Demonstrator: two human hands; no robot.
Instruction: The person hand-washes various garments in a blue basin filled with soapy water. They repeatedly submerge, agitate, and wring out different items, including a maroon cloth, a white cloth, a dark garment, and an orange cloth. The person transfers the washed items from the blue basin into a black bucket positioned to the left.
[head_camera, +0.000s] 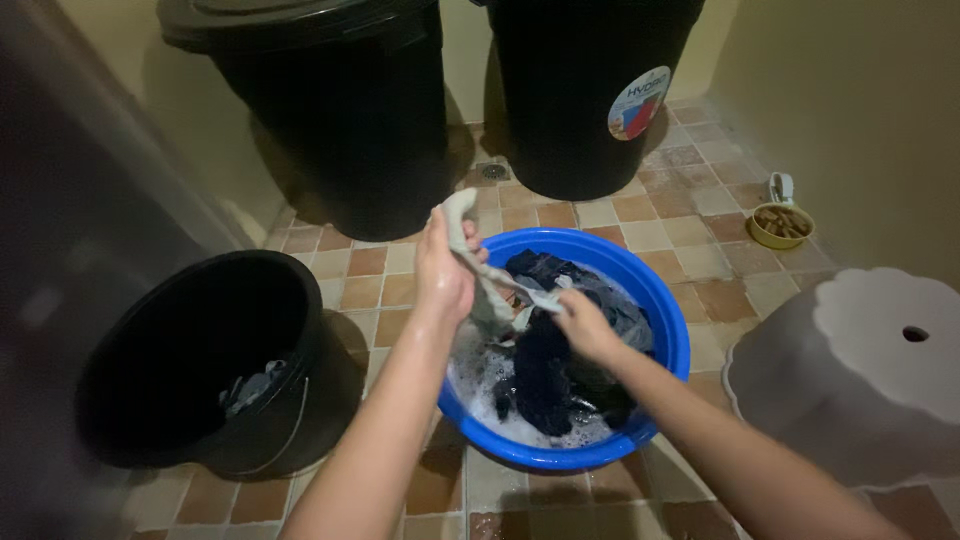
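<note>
A blue basin stands on the tiled floor, holding soapy water and dark wet clothes. My left hand is raised over the basin's left rim and grips the upper part of a wet grey cloth. My right hand holds the lower end of the same cloth over the middle of the basin. The cloth is stretched between both hands, and its top end sticks up above my left fist.
A black bucket with a few wet garments inside stands at the left. Two tall black bins stand at the back wall. A grey plastic stool is at the right, a small yellow bowl behind it.
</note>
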